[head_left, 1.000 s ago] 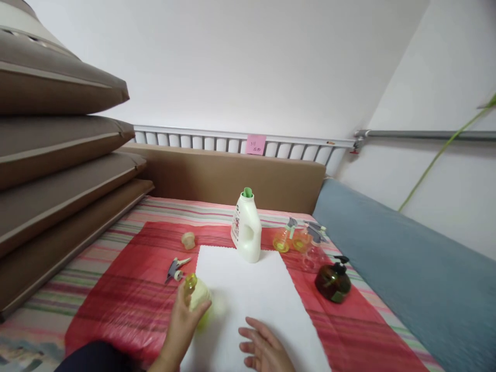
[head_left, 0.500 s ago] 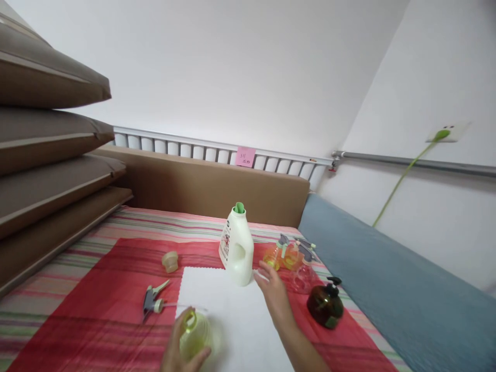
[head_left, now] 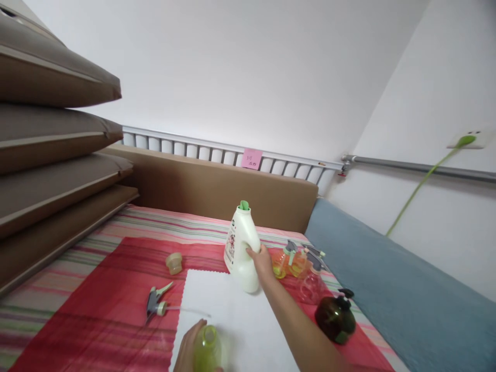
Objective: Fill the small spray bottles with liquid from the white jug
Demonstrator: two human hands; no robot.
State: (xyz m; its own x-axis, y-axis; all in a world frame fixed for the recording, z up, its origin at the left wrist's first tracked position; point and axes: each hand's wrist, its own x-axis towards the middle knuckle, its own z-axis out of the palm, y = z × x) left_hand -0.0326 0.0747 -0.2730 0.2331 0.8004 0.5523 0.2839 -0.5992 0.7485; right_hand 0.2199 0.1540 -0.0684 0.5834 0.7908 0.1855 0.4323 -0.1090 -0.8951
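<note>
the right hand (head_left: 262, 261) reaches forward and closes its fingers around the handle of a white detergent bottle (head_left: 241, 247) with a green spout, standing upright at the far edge of a white sheet (head_left: 236, 320) on a red cloth (head_left: 116, 305). the left hand (head_left: 191, 351), low in view, wraps around a yellow-green bottle (head_left: 207, 351) with no cap. a loose spray nozzle (head_left: 155, 305) and a beige cap (head_left: 174, 262) lie to the left, and a dark pump bottle (head_left: 336, 320) stands to the right.

R hand (head_left: 262, 261) grips white jug (head_left: 242, 247) handle; L hand (head_left: 189, 350) holds green bottle (head_left: 207, 350).
</note>
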